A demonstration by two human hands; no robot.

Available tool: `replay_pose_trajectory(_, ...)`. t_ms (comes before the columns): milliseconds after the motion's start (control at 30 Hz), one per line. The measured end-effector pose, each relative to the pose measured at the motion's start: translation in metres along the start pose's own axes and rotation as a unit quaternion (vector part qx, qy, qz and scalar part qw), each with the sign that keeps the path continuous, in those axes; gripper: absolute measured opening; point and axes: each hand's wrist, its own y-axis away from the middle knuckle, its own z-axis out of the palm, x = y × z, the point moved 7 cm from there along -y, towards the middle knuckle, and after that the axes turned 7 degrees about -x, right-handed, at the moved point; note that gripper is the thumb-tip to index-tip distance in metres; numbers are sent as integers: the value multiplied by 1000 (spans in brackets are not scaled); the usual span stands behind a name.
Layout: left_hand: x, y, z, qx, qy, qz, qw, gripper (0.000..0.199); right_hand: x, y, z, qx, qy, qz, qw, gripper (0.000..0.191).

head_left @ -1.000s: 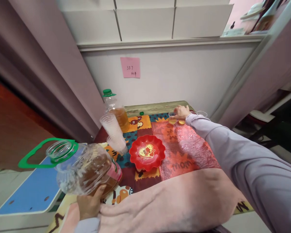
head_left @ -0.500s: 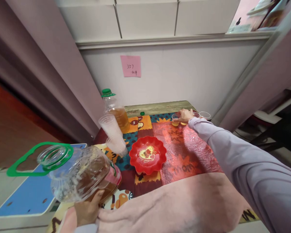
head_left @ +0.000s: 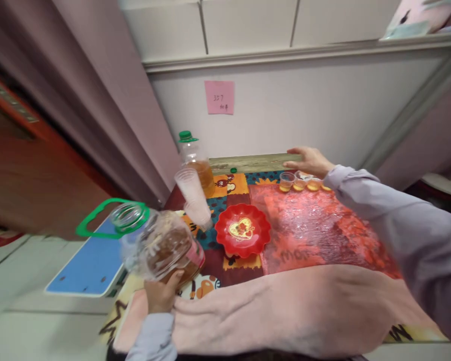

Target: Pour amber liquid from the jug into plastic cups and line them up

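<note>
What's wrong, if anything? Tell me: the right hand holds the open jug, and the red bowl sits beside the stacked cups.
Wrong hand: in the head view, the left hand holds the open jug. The red bowl does sit beside the stacked cups.

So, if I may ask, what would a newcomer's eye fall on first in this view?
Probably the bright red, scalloped round dish near the centre of the picture. Next might come the large, open-mouthed clear plastic jug with a green handle, to its left, held low down by the left hand. Beyond the shiny red sheet, small clear plastic cups stand in a row below the right hand.
</note>
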Motion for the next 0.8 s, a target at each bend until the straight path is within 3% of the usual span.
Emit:
replay_pose_trajectory(100,17,1,6,-27,34,11,999,49,-87,27,-1,70,-99,-142,982,36)
replay_pose_trajectory(233,22,4,8,-15,45,9,999,54,-223,77,41,27,-75,-324,943,19)
replay_pose_trajectory(333,24,7,11,-6,67,7,998,64,-290,93,79,-44,5,-351,935,27)
replay_pose_trajectory(400,27,8,12,-2,82,8,997,72,-311,88,99,-93,55,-321,941,36)
replay_pose_trajectory(533,29,9,12,5,99,-1,995,81,-322,74,122,-161,110,-281,940,31)
replay_pose_trajectory(800,31,9,15,-11,141,-10,990,86,-318,67,131,-134,71,-293,944,22)
